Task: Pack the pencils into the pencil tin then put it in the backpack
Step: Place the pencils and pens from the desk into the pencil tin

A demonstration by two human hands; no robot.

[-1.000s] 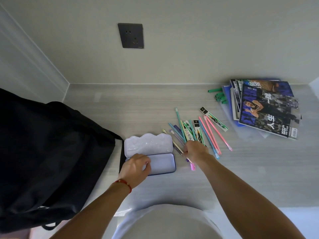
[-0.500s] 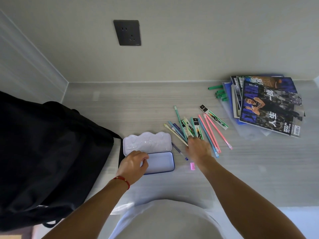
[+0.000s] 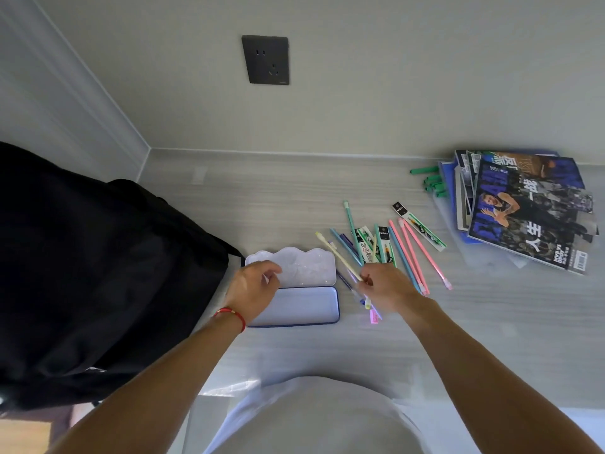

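Status from my remote station: packing has only begun. The large black fabric backpack (image 3: pixel 98 273) stands at the table's (image 3: pixel 491 322) left end, just beside the tin; I cannot tell whether it is unzipped. The pale blue rectangular pencil tin (image 3: pixel 304 306) lies open, its white scalloped lid (image 3: pixel 304 267) folded back, and the visible tray holds no pencils. The spread of pastel pencils and packaged refills (image 3: pixel 386 247) lies loose on the table to the tin's right. My left hand (image 3: pixel 253 290) hovers over the tin's left end, fingers loosely curled, holding nothing. My right hand (image 3: pixel 386 286) pinches one cream-coloured pencil (image 3: pixel 340 257), raised at a slant. Remaining: load all pencils, close the lid, stow the tin.
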